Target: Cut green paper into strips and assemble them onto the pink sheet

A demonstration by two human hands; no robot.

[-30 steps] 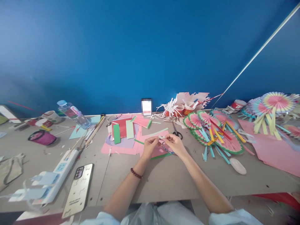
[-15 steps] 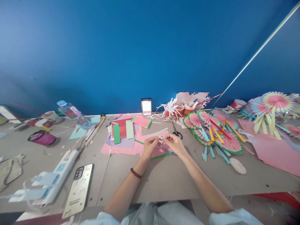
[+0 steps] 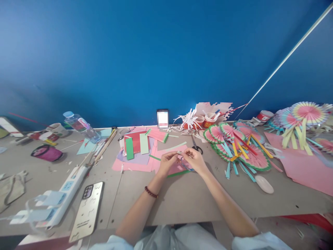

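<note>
Over a sheet of pink paper (image 3: 177, 170) with green strips, my left hand (image 3: 168, 162) and my right hand (image 3: 195, 161) meet fingertip to fingertip. Both are closed in a pinch on a small pale strip (image 3: 179, 152), probably paper; its exact kind is too small to make out. Partly hidden below my right hand, a bluish ring like a roll of tape (image 3: 189, 168) rests on the pink paper. Black-handled scissors (image 3: 198, 149) lie just beyond the right hand.
Left of my hands lie a dark green strip (image 3: 129, 148), a pleated pink paper (image 3: 157, 135), a phone (image 3: 87, 211) and a power strip (image 3: 68, 194). A bottle (image 3: 82, 125) leans behind. To the right are pleated paper fans (image 3: 256, 158) and a white mouse (image 3: 264, 184).
Both hands stay almost in place. The fingers shift slightly around the small pale strip, and less of it shows now.
</note>
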